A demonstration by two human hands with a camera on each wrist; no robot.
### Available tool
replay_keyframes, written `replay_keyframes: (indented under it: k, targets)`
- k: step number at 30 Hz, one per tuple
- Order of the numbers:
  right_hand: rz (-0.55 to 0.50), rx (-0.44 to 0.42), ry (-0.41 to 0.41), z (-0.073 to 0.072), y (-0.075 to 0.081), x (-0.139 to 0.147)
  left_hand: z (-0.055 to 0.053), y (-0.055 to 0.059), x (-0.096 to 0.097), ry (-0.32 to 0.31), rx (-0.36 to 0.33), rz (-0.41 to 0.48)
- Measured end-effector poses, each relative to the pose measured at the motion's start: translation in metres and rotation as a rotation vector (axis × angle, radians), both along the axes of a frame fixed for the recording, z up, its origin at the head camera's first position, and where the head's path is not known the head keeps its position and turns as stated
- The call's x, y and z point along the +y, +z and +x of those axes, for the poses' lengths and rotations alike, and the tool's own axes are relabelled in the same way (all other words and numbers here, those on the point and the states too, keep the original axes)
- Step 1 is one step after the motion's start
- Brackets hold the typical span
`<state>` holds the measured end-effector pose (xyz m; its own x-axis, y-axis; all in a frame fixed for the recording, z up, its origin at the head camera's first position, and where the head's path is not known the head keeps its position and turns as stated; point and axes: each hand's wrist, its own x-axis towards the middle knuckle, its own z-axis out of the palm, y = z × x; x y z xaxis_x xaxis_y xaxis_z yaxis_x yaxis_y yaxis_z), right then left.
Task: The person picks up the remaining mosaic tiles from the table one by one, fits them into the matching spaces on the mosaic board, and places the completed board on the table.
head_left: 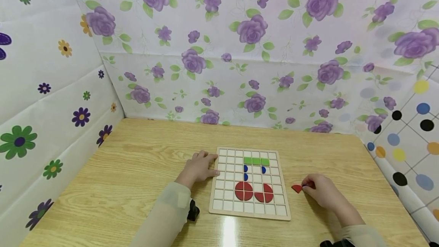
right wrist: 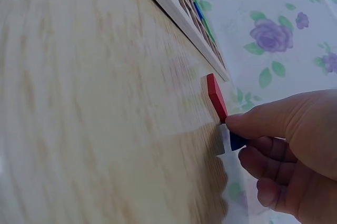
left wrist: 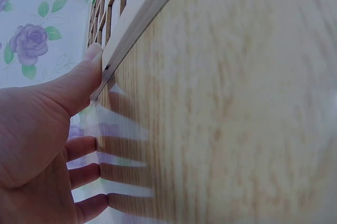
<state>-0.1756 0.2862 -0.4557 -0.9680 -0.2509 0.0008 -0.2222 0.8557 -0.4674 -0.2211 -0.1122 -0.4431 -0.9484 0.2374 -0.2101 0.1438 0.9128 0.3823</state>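
Note:
A wooden grid board lies on the table. In its cells sit three green squares, three blue half-circles, a full red circle of quarter pieces, and three more red quarters beside it. My left hand rests at the board's left edge, thumb touching the rim, fingers spread on the table. To the right of the board, my right hand pinches a small blue piece between thumb and fingers. A loose red quarter piece lies right at the thumb tip.
The light wood table runs back to a flower-printed sheet. Another patterned sheet hangs along the left side, and a dotted one along the right. Black wrist camera shows at the left sleeve.

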Motion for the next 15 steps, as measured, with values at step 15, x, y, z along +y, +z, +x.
replay_keyframes:
  k: [15]
  targets:
    - [-0.025, 0.091, -0.029, -0.0032, -0.0009, -0.0066, -0.0005, -0.0014, -0.0002, -0.001, 0.006, -0.004]
